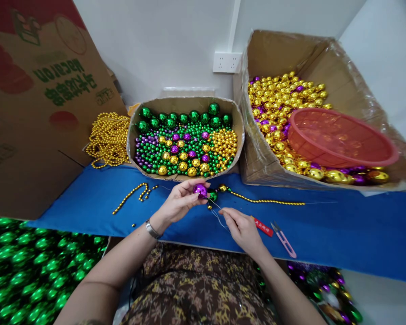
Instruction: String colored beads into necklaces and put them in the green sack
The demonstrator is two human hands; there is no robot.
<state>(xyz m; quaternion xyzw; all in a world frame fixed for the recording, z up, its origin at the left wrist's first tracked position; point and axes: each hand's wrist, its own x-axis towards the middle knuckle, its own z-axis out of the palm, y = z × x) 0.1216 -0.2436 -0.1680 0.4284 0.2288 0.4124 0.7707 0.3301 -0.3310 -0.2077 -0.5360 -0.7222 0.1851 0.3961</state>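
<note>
Between the thumb and fingers of my left hand (182, 198) is a shiny purple ball (200, 190). My right hand (241, 228) pinches a thin needle (214, 203) whose far end reaches the purple ball; whether it is inside the ball I cannot tell. Loose thread (219, 220) hangs in a loop between the hands. Just behind my left fingertips sit a green ball (213, 195) and a small gold bead (209, 207). A string of gold beads (267, 200) runs right from a gold ball (222, 188), and another gold bead string (130, 196) lies to the left.
A low cardboard box (186, 175) holds green, purple and gold beads. Behind right, a large carton (257, 158) holds gold and purple balls and a red basket (341, 160). Pink thread snips (284, 240) and a red packet (263, 226) lie on the blue cloth (341, 230). Gold bead strands (110, 137) lie left.
</note>
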